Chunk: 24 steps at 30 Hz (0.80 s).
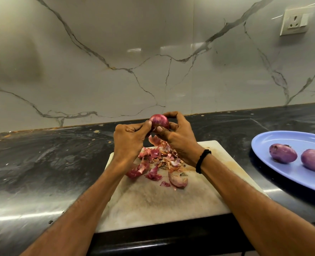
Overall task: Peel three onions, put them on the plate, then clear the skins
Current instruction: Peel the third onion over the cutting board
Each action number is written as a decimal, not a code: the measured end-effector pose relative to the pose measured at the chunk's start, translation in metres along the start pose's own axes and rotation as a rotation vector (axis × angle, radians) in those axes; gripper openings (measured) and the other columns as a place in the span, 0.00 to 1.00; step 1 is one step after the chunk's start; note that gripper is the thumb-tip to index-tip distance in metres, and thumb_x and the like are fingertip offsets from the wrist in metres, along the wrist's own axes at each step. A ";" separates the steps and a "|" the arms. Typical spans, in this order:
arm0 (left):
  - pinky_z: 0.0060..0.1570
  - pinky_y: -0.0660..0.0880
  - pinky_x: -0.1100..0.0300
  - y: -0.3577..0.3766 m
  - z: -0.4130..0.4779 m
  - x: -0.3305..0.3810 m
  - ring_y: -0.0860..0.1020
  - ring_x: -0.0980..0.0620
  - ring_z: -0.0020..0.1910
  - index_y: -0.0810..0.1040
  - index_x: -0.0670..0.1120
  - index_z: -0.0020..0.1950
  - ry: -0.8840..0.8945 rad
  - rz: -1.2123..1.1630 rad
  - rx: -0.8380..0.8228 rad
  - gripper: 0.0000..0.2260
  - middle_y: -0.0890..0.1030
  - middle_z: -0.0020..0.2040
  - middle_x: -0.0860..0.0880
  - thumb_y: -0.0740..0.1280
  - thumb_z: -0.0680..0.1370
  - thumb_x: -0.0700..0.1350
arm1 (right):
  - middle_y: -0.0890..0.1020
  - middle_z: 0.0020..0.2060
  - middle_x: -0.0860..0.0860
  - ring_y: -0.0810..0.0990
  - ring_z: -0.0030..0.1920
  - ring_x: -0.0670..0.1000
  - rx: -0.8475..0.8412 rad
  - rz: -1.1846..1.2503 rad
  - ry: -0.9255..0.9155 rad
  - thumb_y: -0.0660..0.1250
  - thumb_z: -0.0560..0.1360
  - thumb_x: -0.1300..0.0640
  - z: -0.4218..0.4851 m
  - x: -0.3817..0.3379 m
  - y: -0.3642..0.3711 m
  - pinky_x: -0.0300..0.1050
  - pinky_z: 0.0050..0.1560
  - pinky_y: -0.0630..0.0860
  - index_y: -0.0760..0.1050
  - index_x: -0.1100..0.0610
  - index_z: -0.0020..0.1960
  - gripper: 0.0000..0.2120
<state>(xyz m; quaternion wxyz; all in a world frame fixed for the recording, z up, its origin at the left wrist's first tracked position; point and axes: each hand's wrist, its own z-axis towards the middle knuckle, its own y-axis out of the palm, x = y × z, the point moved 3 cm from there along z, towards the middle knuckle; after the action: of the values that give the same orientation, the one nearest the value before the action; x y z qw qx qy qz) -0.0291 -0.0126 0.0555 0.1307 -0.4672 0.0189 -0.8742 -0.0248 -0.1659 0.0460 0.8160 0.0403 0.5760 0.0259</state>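
Clamped from both sides and held up over the far edge of the cutting board (pixel 162 204): the onion (pixel 159 121), with the right hand (pixel 179 137) curled round its right and under sides, thumb pressed to the near face, and the left hand (pixel 129 139) pinching its left flank between thumb and forefinger, probably on a strip of skin.

From the head camera, the only view: hanging just below the grip, a loose flap of skin. Heaped on the board's far half, under both wrists, the skins (pixel 156 159). To the right of the board and well apart from it, a blue plate (pixel 282 143) with two peeled onions (pixel 282 153) on it.

Judged late in peeling the last of three: near face smooth and glossy, far side hidden. Worth noting for the coming move: plate lying to the right of the grip, so nearer the right hand, the one bearing most of the onion. Root-to-tip axis hard to tell, perhaps running left to right between the hands. Probably enough to let go the left pinch and carry rightward.
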 end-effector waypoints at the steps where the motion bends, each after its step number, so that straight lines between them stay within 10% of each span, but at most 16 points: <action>1: 0.47 0.84 0.50 -0.001 0.000 0.001 0.86 0.54 0.41 0.86 0.47 0.51 0.009 0.015 0.003 0.06 0.87 0.42 0.50 0.73 0.77 0.46 | 0.77 0.60 0.59 0.80 0.59 0.58 -0.001 -0.005 0.001 0.70 0.74 0.67 0.000 0.001 0.000 0.57 0.53 0.81 0.68 0.54 0.62 0.21; 9: 0.41 0.81 0.67 -0.004 0.001 0.009 0.84 0.61 0.40 0.86 0.44 0.54 0.105 0.131 0.040 0.08 0.85 0.42 0.56 0.75 0.76 0.44 | 0.79 0.59 0.59 0.81 0.57 0.58 0.034 0.089 0.049 0.70 0.74 0.63 -0.001 0.002 0.001 0.59 0.58 0.78 0.69 0.54 0.63 0.20; 13: 0.41 0.84 0.55 0.000 0.000 -0.001 0.85 0.49 0.36 0.87 0.44 0.47 0.013 0.254 -0.010 0.03 0.87 0.39 0.47 0.73 0.77 0.41 | 0.76 0.60 0.60 0.82 0.54 0.59 0.070 0.308 0.101 0.67 0.76 0.66 0.000 -0.003 -0.003 0.54 0.54 0.81 0.68 0.60 0.66 0.20; 17: 0.55 0.77 0.68 0.002 0.000 -0.004 0.81 0.59 0.54 0.80 0.44 0.66 -0.018 0.291 -0.098 0.20 0.84 0.59 0.47 0.70 0.75 0.31 | 0.77 0.58 0.59 0.83 0.52 0.58 0.071 0.360 0.118 0.66 0.76 0.66 0.000 -0.008 -0.007 0.51 0.51 0.82 0.71 0.60 0.64 0.18; 24: 0.66 0.76 0.52 0.003 0.004 0.003 0.78 0.54 0.66 0.71 0.47 0.75 -0.002 0.066 -0.166 0.26 0.77 0.70 0.47 0.72 0.78 0.39 | 0.81 0.57 0.62 0.83 0.54 0.59 -0.015 0.280 0.089 0.72 0.67 0.56 -0.005 -0.007 0.000 0.52 0.52 0.82 0.72 0.61 0.64 0.27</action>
<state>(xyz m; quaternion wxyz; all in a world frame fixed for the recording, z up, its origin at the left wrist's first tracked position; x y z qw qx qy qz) -0.0271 -0.0156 0.0596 0.1203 -0.4765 0.1066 -0.8644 -0.0322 -0.1667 0.0508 0.7784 0.1132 0.6000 0.1456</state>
